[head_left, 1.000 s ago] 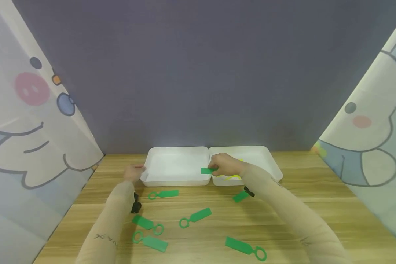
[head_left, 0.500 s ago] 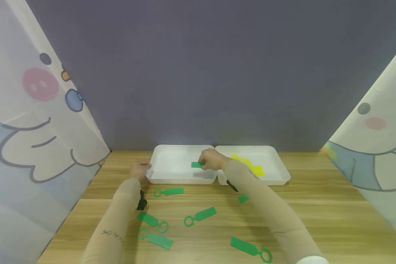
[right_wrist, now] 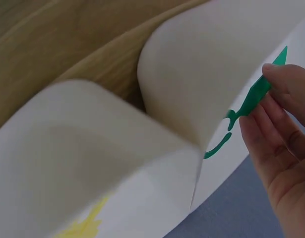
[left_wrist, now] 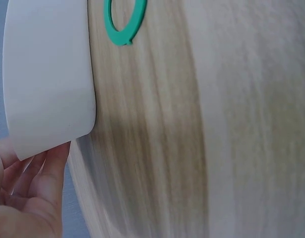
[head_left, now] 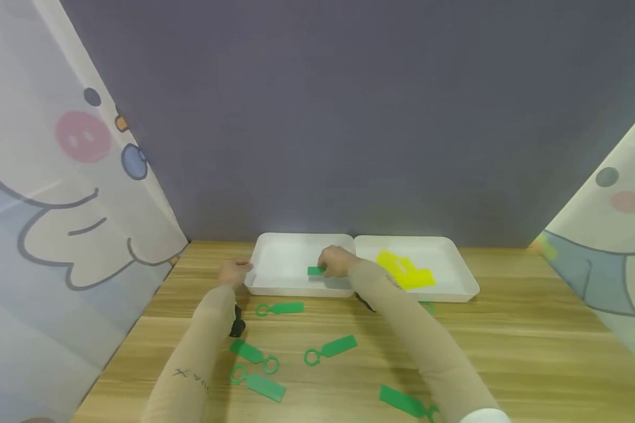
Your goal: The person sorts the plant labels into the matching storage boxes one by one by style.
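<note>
My right hand [head_left: 336, 261] pinches a flat green tag [right_wrist: 256, 96] between thumb and fingers, low over the left white tray [head_left: 296, 291]. The tag's ring end hangs toward the tray floor in the right wrist view; whether it touches cannot be told. My left hand [head_left: 235, 272] holds that tray's left edge, its fingers tucked under the rim [left_wrist: 53, 144] in the left wrist view. Several more green ring-ended tags lie on the table, such as one just in front of the tray [head_left: 287, 308] and one farther forward [head_left: 338, 346].
A second white tray [head_left: 463, 294] stands right beside the first, with yellow flat pieces [head_left: 413, 277] piled in it. The wooden table [head_left: 518, 352] ends at a grey back panel [head_left: 317, 117]. Cartoon-printed cloths [head_left: 58, 235] flank both sides. My right forearm covers part of two tags.
My right hand has moved left with the green tag, from over the right tray's near side into the left tray. My left hand has stayed at the tray edge. The head view has shifted slightly.
</note>
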The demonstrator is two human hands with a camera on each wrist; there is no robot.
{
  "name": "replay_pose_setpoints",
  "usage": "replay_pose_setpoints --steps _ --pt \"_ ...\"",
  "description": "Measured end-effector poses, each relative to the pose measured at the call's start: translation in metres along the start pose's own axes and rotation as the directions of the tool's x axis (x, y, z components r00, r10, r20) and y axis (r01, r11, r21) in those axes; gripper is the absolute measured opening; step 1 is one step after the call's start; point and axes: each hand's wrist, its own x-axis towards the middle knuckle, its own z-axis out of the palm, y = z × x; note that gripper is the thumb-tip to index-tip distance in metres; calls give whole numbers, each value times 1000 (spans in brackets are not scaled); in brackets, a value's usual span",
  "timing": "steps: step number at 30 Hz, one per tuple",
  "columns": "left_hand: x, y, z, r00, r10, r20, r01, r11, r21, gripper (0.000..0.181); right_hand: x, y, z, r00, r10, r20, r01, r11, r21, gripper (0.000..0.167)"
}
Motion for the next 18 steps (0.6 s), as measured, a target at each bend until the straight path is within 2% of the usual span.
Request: replay_pose_setpoints --steps 4,9,18 --pt "4 -3 3 1000 -1 6 1 1000 -14 34 7 -1 9 999 42 10 -42 999 -4 19" --pt "11 -12 7 1000 -2 8 2 1000 -28 34 12 -2 20 998 56 8 -56 998 -40 16" --pt "6 -7 9 1000 4 -1 -4 1000 -8 33 8 -1 24 998 67 10 -67 997 -38 17"
